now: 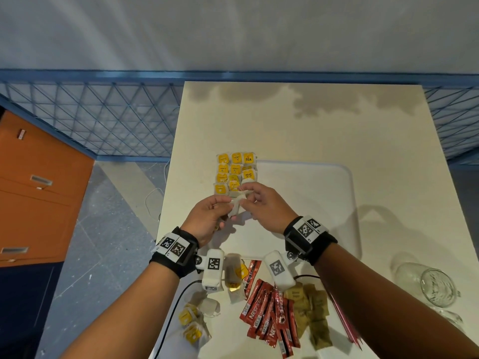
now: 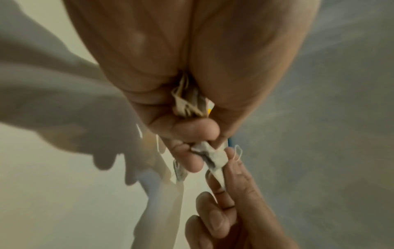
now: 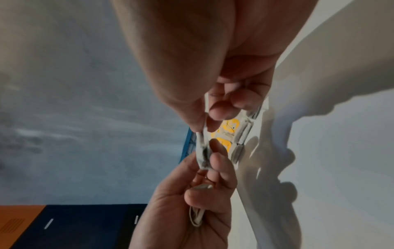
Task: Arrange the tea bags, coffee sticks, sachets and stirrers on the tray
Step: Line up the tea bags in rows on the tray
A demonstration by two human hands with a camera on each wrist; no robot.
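Both hands meet above the white tray (image 1: 334, 177), holding one white tea bag (image 1: 238, 204) between them. My left hand (image 1: 210, 218) grips its lower end and keeps more tea bags (image 2: 189, 102) tucked in the palm. My right hand (image 1: 259, 203) pinches the upper end (image 3: 201, 143) between thumb and forefinger. Rows of yellow-tagged tea bags (image 1: 234, 171) lie at the tray's far left corner. Near the table's front lie red coffee sticks (image 1: 269, 317), brown sachets (image 1: 312, 312), red stirrers (image 1: 344, 322) and loose tea bags (image 1: 193, 325).
A clear glass jar (image 1: 438, 287) lies on its side at the table's right front. A black cable (image 1: 176, 307) runs off the table's left edge. An orange cabinet (image 1: 33, 193) stands on the floor to the left, behind a blue mesh fence (image 1: 103, 117).
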